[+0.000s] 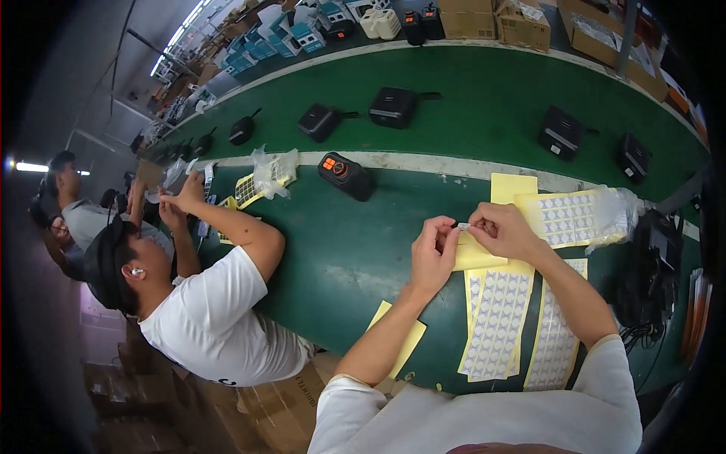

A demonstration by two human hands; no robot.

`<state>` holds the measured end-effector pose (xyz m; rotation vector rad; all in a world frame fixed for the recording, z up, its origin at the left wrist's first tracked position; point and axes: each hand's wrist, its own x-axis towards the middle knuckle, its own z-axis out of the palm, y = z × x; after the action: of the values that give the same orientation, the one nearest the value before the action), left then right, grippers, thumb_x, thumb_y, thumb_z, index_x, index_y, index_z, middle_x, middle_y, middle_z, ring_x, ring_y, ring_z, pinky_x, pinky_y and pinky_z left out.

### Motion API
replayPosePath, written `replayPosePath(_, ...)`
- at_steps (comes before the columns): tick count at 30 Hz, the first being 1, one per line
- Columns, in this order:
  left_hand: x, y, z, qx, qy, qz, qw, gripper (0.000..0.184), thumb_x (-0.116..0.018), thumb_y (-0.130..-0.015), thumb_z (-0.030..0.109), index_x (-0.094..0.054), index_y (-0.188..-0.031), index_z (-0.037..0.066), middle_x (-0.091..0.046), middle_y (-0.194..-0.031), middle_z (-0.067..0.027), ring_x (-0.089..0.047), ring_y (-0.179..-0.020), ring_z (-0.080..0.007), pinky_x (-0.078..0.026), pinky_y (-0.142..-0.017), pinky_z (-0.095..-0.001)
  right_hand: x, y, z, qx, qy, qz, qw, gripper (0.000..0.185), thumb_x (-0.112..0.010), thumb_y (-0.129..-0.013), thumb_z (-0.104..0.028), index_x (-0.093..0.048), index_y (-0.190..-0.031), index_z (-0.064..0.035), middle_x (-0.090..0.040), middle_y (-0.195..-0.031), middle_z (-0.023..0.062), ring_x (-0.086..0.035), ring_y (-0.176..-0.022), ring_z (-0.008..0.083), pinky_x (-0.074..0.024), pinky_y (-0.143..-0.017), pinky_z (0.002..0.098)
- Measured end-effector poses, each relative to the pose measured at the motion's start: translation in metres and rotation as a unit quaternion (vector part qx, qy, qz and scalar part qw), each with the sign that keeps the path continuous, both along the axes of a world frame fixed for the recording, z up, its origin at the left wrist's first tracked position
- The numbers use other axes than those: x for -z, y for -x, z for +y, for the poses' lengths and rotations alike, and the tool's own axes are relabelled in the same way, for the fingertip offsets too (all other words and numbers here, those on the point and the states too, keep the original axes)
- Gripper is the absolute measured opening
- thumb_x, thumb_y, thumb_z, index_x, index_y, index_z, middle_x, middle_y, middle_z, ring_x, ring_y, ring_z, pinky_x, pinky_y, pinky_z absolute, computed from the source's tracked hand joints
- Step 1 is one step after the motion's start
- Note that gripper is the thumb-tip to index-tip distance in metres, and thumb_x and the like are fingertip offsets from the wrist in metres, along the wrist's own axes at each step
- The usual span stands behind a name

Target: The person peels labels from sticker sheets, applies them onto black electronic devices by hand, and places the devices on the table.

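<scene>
Table (348,250): green, label sheets (495,321) at right of centre
Left hand (435,253), right hand (505,231): fingertips pinching a small white label (463,225), right of centre
Far surface (476,94): green, black devices (393,107) across the upper frame
Room (83,83): co-worker (204,325) at left, cartons (280,405) lower left

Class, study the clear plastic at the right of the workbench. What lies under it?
Under the clear plastic is the right end of a yellow-backed label sheet. Some printing shows through faintly; folds and glare hide the rest.
</scene>
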<state>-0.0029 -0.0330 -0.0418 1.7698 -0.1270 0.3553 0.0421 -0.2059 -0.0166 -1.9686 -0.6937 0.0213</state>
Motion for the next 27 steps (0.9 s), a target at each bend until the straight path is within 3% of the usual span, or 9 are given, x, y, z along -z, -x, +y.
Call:
replayPosePath(11, -0.0033, 0.0000, 0.0019, 0.018, -0.037, -0.005, 0.999, 0.006, -0.061, -0.088, 0.001, -0.056, -0.092, 0.000, -0.057, -0.078, -0.0069, -0.054, -0.061, -0.0115, -0.044, -0.054, -0.0251, 0.0015, -0.0013, 0.0006, 0.003, -0.010, -0.009, 1.000, 0.012, -0.070, -0.078, -0.009, -0.060, -0.082, -0.0042, -0.058, -0.066, 0.0041, -0.053, -0.053, 0.0127, -0.0431, -0.049, 0.0250)
replayPosePath(13, -0.0012, -0.0008, 0.0023, 0.019, -0.039, -0.014, 0.999, 0.006, -0.061, -0.089, 0.004, -0.057, -0.093, 0.001, -0.058, -0.076, -0.0007, -0.051, -0.064, -0.0046, -0.042, -0.055, -0.0204, 0.0013, -0.0014, 0.0006, 0.001, -0.011, -0.014, 1.000, 0.011, -0.070, -0.078, -0.008, -0.060, -0.082, -0.0041, -0.057, -0.066, 0.0042, -0.053, -0.052, 0.0126, -0.0425, -0.048, 0.0251)
replayPosePath(17, -0.0068, -0.0005, 0.0017, 0.020, -0.044, -0.018, 0.999, 0.006, -0.060, -0.089, 0.002, -0.056, -0.092, 0.000, -0.057, -0.077, -0.0067, -0.054, -0.061, -0.0108, -0.044, -0.055, -0.0243, 0.0045, -0.0026, 0.0014, 0.006, -0.017, -0.017, 1.000, 0.011, -0.070, -0.078, -0.008, -0.060, -0.081, -0.0039, -0.057, -0.065, 0.0045, -0.051, -0.049, 0.0121, -0.0406, -0.046, 0.0251)
replayPosePath(27, -0.0036, -0.0013, 0.0028, 0.025, -0.034, -0.009, 0.999, 0.006, -0.060, -0.089, 0.002, -0.056, -0.092, 0.000, -0.056, -0.078, -0.0040, -0.050, -0.063, -0.0071, -0.042, -0.055, -0.0219, 0.0054, -0.0025, 0.0016, 0.006, -0.019, -0.010, 1.000, 0.011, -0.070, -0.077, -0.005, -0.059, -0.080, -0.0039, -0.055, -0.064, 0.0038, -0.049, -0.048, 0.0111, -0.0384, -0.045, 0.0243)
